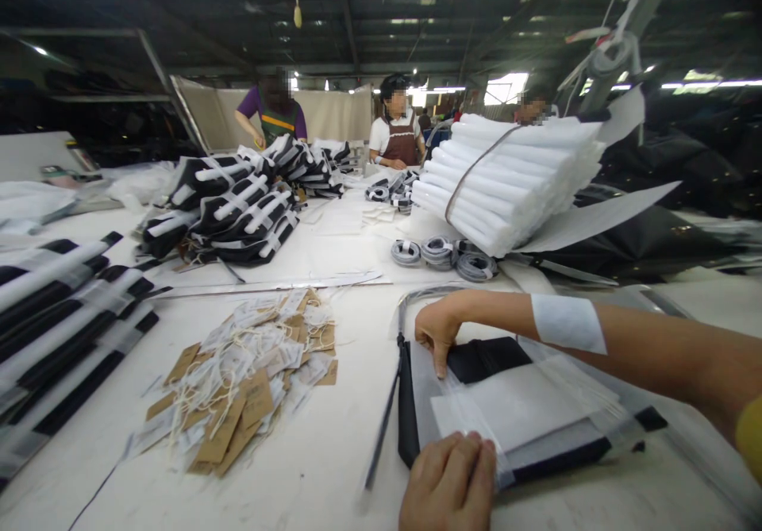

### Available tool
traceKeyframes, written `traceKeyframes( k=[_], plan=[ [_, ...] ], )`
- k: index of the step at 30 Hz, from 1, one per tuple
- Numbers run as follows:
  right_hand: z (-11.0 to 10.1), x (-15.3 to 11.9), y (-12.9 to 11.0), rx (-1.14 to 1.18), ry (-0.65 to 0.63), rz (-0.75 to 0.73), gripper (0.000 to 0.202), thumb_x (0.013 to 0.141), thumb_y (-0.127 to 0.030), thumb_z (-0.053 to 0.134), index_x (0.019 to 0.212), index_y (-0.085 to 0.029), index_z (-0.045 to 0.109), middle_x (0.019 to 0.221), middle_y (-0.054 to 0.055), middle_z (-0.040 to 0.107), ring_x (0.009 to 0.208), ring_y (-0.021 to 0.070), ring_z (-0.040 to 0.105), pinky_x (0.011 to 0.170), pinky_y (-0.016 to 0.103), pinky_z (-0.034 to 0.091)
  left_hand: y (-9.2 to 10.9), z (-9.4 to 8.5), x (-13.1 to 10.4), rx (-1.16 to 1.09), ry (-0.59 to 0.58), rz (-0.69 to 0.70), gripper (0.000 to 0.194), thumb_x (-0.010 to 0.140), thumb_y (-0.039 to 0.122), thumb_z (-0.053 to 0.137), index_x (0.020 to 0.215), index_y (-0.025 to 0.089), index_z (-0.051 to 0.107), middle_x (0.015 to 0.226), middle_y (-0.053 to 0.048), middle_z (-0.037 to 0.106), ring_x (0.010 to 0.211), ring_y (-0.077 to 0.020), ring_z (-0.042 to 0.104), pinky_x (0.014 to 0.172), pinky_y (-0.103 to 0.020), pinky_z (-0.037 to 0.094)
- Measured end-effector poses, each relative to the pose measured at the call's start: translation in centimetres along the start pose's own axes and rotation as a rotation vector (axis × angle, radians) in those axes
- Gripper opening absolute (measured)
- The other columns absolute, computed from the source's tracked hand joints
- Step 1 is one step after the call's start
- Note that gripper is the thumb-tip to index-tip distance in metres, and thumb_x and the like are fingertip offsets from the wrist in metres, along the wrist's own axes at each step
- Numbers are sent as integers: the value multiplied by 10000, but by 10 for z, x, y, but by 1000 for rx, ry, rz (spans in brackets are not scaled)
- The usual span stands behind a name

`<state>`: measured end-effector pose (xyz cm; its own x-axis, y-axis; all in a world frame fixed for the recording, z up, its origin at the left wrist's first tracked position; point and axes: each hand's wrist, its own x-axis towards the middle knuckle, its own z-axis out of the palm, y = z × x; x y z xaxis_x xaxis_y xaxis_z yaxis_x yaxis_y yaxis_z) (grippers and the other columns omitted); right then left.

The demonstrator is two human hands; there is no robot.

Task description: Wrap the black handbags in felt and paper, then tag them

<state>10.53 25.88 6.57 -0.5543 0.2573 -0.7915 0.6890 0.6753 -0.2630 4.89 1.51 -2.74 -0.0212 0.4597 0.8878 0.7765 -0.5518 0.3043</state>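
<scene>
The right hand (pixel 439 331) reaches in from the right, a white patch (pixel 568 323) on its forearm, and sets its thumb on the upper left part of a flat black item (pixel 408 412) covered with clear film; the fingers curl out of sight, so I cannot tell whether that grip pinches it. The left hand (pixel 449 483) rests its fingers on the near edge of the same item, and whether its grip is clasping anything cannot be told either. The item lies on the white table (pixel 351 436), at the near right, with a white sheet (pixel 512 400) on its upper face and a dark strap (pixel 386 404) along its left side. To its left is a loose heap of brown and white tags (pixel 255 404) with pale strings. Farther left lie black-and-white bundles (pixel 65 317), with another pile (pixel 232 205) beyond the tags. Behind the item sit grey coils (pixel 437 253) beside a strapped stack of white rolls (pixel 494 174). Two co-workers, one in purple sleeves (pixel 301 122), one in a brown apron (pixel 402 140), stand across the table.
</scene>
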Motion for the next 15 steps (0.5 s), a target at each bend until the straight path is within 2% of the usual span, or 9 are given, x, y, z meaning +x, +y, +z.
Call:
traceKeyframes(
  k=[4, 7, 9, 12, 13, 15],
  plan=[
    [-1, 8, 9, 170, -72, -42, 561, 404, -603, 879, 692, -154, 706, 589, -46, 640, 582, 147, 617, 607, 256, 479, 0, -2, 5, 15, -7, 42, 305, 1002, 141, 440, 1010, 203, 739, 896, -18, 765, 821, -150, 696, 757, -257, 531],
    [-1, -3, 13, 264, 15, -77, 549, 434, -611, 867, 687, -145, 723, 580, -35, 652, 598, 157, 636, 630, 265, 509, 0, -7, 12, 23, -24, 77, 323, 1009, 151, 419, 1003, 202, 738, 882, -26, 763, 798, -153, 697, 730, -257, 542],
    [3, -20, 15, 307, 131, -96, 561, 556, -660, 798, 751, -136, 749, 641, 3, 694, 662, 183, 666, 668, 280, 522, 0, -8, 13, 24, -30, 88, 328, 1012, 159, 414, 1003, 204, 739, 892, -24, 766, 798, -157, 696, 730, -260, 548],
    [20, -48, 11, 331, 302, -134, 633, 757, -685, 637, 1066, -147, 758, 893, 69, 764, 890, 230, 694, 818, 303, 510, -1, -6, 8, 19, -19, 70, 321, 1008, 155, 424, 1023, 212, 739, 921, -14, 770, 825, -166, 694, 760, -271, 550],
    [29, -55, 8, 326, 340, -146, 681, 775, -676, 626, 1221, -167, 702, 1008, 81, 761, 981, 246, 682, 882, 315, 489, -1, -5, 5, 15, -22, 63, 316, 1004, 149, 431, 1037, 216, 738, 932, -13, 770, 839, -168, 694, 773, -274, 550],
    [48, -65, 0, 278, 417, -143, 902, 707, -660, 707, 1455, -197, 506, 1209, 107, 706, 1126, 300, 626, 979, 355, 440, -1, -4, 0, 8, -43, 57, 310, 998, 143, 441, 1070, 220, 733, 953, -18, 770, 866, -173, 695, 794, -279, 551]
  ],
)
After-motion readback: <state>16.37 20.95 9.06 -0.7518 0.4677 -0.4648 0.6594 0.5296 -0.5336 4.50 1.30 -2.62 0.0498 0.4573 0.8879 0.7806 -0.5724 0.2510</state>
